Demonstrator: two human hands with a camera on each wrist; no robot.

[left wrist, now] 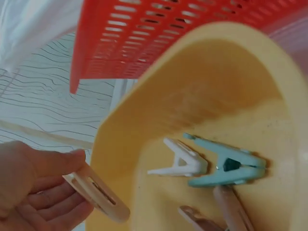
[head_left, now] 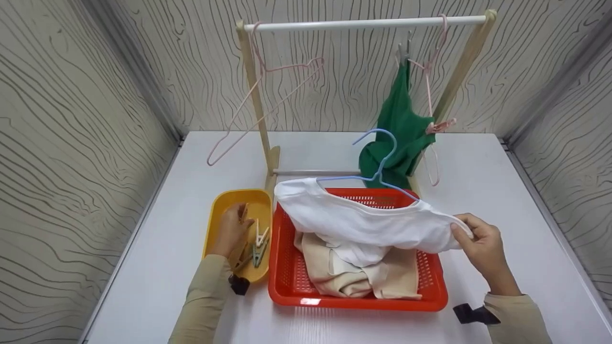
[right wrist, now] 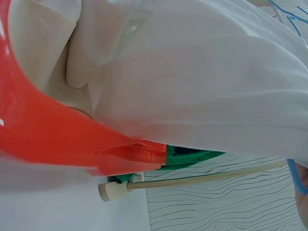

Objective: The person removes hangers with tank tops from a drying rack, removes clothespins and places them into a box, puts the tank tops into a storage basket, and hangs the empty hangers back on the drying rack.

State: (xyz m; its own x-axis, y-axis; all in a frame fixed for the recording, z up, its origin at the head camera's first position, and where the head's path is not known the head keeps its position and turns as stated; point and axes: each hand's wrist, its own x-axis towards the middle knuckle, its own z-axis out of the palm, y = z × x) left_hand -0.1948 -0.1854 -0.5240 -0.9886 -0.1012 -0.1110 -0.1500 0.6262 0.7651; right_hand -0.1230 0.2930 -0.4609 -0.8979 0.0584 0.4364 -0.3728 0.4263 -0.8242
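Observation:
My left hand (head_left: 231,233) is down in the yellow bin (head_left: 260,193), where it pinches a beige clothespin (left wrist: 107,198) between thumb and fingers. Beyond it in the left wrist view lie a white clothespin (left wrist: 185,161), a green one (left wrist: 236,166) and brownish ones (left wrist: 233,207). On the other side, my right hand (head_left: 485,248) grips one shoulder of a white garment (head_left: 363,222) together with the end of a blue hanger (head_left: 388,150). The hanger runs inside the garment's neckline, its hook pointing up. The garment hangs over the red basket (head_left: 358,302), partly covering it.
Beige cloth (head_left: 330,272) lies folded in the basket. Behind stands a rack with a white bar (head_left: 368,24). From it hang an empty pink hanger (head_left: 239,105) and another with a green garment (head_left: 401,114) held by a pink clothespin (head_left: 442,125). Patterned walls enclose the table.

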